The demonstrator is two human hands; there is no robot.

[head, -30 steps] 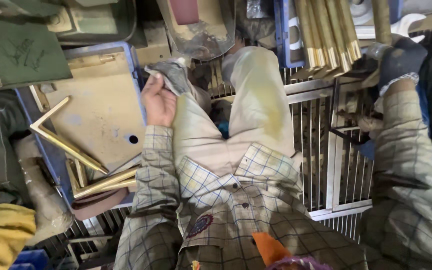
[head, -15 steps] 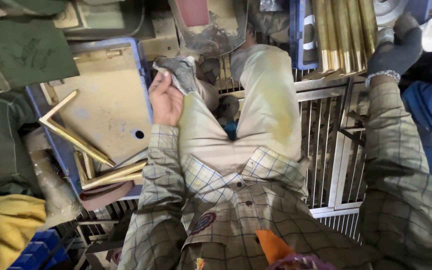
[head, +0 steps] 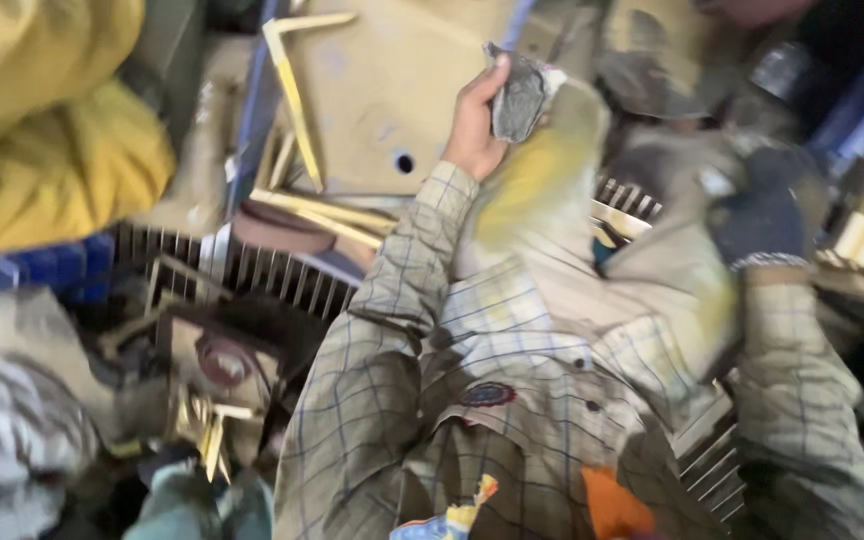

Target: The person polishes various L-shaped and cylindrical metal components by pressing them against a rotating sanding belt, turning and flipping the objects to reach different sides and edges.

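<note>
Since the earlier frame the view has been swung to the left and blurred, and the left hand has been raised off the lap, the grey cloth now being lifted clear of the knee. The cloth is held bunched between thumb and curled fingers, at the top of the picture, in front of the tan metal sheet. The left forearm is angled upward from a bent elbow, its checked sleeve drawn along the body. The right hand, covered by a dark glove, is seen lowered beside the right knee; whether it is closed on anything cannot be told through the blur. Brass-coloured angle strips are laid on and beside the sheet, and a yellow garment is seen at the upper left.
</note>
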